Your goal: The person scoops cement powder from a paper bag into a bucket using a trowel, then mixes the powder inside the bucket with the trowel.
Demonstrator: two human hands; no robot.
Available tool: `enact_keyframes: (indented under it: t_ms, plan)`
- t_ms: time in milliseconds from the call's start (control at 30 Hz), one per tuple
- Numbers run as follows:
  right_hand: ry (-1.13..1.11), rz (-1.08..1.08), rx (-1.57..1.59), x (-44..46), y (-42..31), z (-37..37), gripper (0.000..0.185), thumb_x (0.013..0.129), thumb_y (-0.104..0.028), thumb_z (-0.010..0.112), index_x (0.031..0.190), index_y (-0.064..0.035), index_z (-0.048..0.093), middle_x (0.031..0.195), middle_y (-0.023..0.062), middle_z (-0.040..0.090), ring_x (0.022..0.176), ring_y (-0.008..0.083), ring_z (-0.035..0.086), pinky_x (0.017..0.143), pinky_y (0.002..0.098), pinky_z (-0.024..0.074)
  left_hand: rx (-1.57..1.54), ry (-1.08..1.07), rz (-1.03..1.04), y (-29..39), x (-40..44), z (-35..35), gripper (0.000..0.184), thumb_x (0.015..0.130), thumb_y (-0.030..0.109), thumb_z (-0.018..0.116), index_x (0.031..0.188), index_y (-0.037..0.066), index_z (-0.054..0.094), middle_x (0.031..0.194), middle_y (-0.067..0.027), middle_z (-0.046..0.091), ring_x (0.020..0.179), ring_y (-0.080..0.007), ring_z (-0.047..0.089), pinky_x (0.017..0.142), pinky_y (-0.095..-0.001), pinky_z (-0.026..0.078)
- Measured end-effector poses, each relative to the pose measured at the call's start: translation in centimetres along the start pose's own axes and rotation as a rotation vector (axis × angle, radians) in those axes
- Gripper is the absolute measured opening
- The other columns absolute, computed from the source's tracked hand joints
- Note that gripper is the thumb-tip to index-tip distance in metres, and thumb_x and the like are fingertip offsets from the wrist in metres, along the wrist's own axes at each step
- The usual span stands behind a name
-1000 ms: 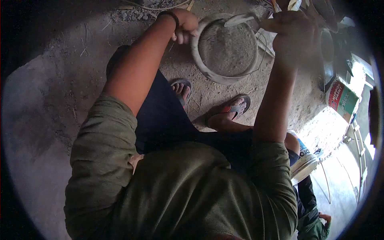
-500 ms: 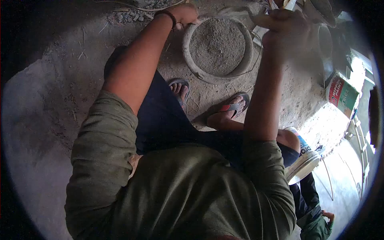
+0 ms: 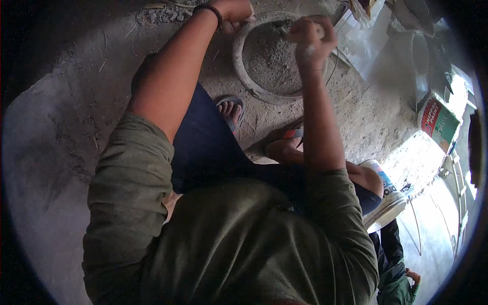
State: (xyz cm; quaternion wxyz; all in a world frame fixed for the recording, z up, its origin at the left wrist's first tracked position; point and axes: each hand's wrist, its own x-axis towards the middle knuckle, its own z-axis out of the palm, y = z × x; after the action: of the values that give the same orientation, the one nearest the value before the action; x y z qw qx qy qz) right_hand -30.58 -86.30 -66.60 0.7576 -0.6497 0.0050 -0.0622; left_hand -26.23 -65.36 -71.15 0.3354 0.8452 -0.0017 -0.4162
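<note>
A round bucket [image 3: 255, 91] with a pale, crusted rim stands on the ground before my feet, holding grey, sandy dry mix [image 3: 269, 63]. At its upper left edge, my left hand [image 3: 235, 12] has its fingers closed on the rim. My right hand [image 3: 312, 40] is over the bucket's right side, wrapped round the handle of what looks like a trowel [image 3: 319, 31]. The tool's blade end is blurred and partly sunk in the mix. A thin wire handle [image 3: 333, 68] hangs off the bucket's right side.
Right of the bucket lie a plastic sheet [image 3: 358, 38] and a greyish tub [image 3: 414, 56]. A paint pail [image 3: 438, 122] stands farther right. Beside my knee is a white bucket [image 3: 384, 213]. Another person [image 3: 399, 279] is at lower right. Gravel [image 3: 165, 15] lies at upper left.
My right hand has swung left and slightly down from beyond the bucket's right side to over the mix, carrying the trowel. My left hand stays at the rim.
</note>
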Motion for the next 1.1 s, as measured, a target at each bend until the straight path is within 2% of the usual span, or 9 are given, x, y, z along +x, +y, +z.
enact_keyframes:
  t_ms: [233,333,500,567,667,767,867,967,1100]
  plan:
    - [-0.087,-0.172,-0.112,3.1,-6.7,-0.7,0.010,0.081,-0.007,0.056,0.078,0.0013,0.061,0.064,0.0075,0.063,0.054,0.0135,0.059,0.051,0.0248,0.0467,-0.139,0.053,-0.025,-0.2,0.8,0.2,0.025,0.094,0.030,0.051,0.100,0.007,0.060,0.087,-0.0094,0.064,0.081,-0.0222,0.065,0.066,-0.0374,0.056]
    - [-0.062,-0.229,-0.027,2.4,-5.7,2.4,0.019,0.083,-0.015,0.054,0.080,0.0036,0.056,0.065,0.0129,0.062,0.053,0.0206,0.061,0.049,0.0304,0.0511,0.006,-0.091,-0.168,6.0,-5.3,-3.0,0.029,0.096,0.021,0.044,0.108,0.001,0.061,0.104,-0.0173,0.064,0.082,-0.0314,0.061,0.068,-0.0481,0.047]
    - [-0.184,-0.019,-0.065,-0.5,0.0,1.5,0.012,0.081,-0.010,0.060,0.075,0.0002,0.058,0.066,0.0078,0.061,0.054,0.0127,0.056,0.049,0.0271,0.0466,-0.077,-0.142,-0.124,3.2,-2.8,-2.7,0.033,0.093,0.023,0.051,0.115,0.000,0.058,0.108,-0.0195,0.064,0.083,-0.0303,0.063,0.066,-0.0443,0.049]
    - [-0.196,0.114,0.090,-0.6,-1.7,0.4,0.010,0.080,-0.008,0.060,0.076,0.0002,0.058,0.067,0.0074,0.061,0.054,0.0120,0.055,0.049,0.0267,0.0463,-0.160,-0.095,-0.083,1.9,-2.0,-1.9,0.031,0.092,0.022,0.051,0.113,0.000,0.059,0.105,-0.0191,0.065,0.081,-0.0303,0.063,0.066,-0.0430,0.049]
    - [-0.269,-0.039,0.140,1.6,-5.4,0.4,0.008,0.080,-0.007,0.059,0.077,0.0007,0.059,0.068,0.0060,0.061,0.056,0.0109,0.055,0.050,0.0254,0.0460,-0.203,-0.173,-0.157,3.6,-3.2,-2.9,0.025,0.092,0.018,0.050,0.106,0.000,0.062,0.099,-0.0184,0.064,0.084,-0.0290,0.062,0.070,-0.0421,0.051]
    - [-0.170,-0.021,0.191,3.9,-4.9,0.8,0.012,0.081,-0.006,0.047,0.083,0.0024,0.056,0.071,0.0120,0.062,0.060,0.0190,0.060,0.056,0.0300,0.0505,-0.054,-0.080,-0.126,5.0,-4.9,-2.6,0.018,0.091,0.014,0.049,0.089,0.002,0.062,0.078,-0.0130,0.060,0.064,-0.0214,0.055,0.054,-0.0362,0.046]
    - [-0.252,-0.250,-0.065,1.9,-2.9,3.4,0.017,0.084,-0.014,0.052,0.076,0.0002,0.052,0.064,0.0114,0.055,0.051,0.0161,0.052,0.048,0.0267,0.0441,-0.101,-0.115,-0.030,2.0,-1.3,-1.6,0.016,0.091,0.013,0.049,0.080,0.004,0.057,0.065,-0.0069,0.050,0.047,-0.0146,0.039,0.042,-0.0310,0.034]
    - [-0.352,0.077,-0.133,-1.1,1.7,1.3,0.013,0.081,-0.006,0.047,0.082,0.0027,0.056,0.070,0.0117,0.061,0.059,0.0173,0.059,0.054,0.0291,0.0497,-0.191,-0.183,-0.153,2.5,-2.5,-2.7,0.018,0.092,0.020,0.052,0.084,0.004,0.058,0.067,-0.0062,0.048,0.043,-0.0133,0.033,0.042,-0.0299,0.031]
    - [-0.533,0.141,-0.146,0.5,-2.2,0.0,0.013,0.080,-0.009,0.051,0.082,0.0029,0.056,0.070,0.0116,0.062,0.058,0.0167,0.060,0.053,0.0288,0.0497,-0.163,-0.052,-0.174,3.9,-4.3,-2.4,0.019,0.092,0.021,0.052,0.084,0.004,0.058,0.067,-0.0060,0.048,0.047,-0.0139,0.037,0.044,-0.0322,0.033]
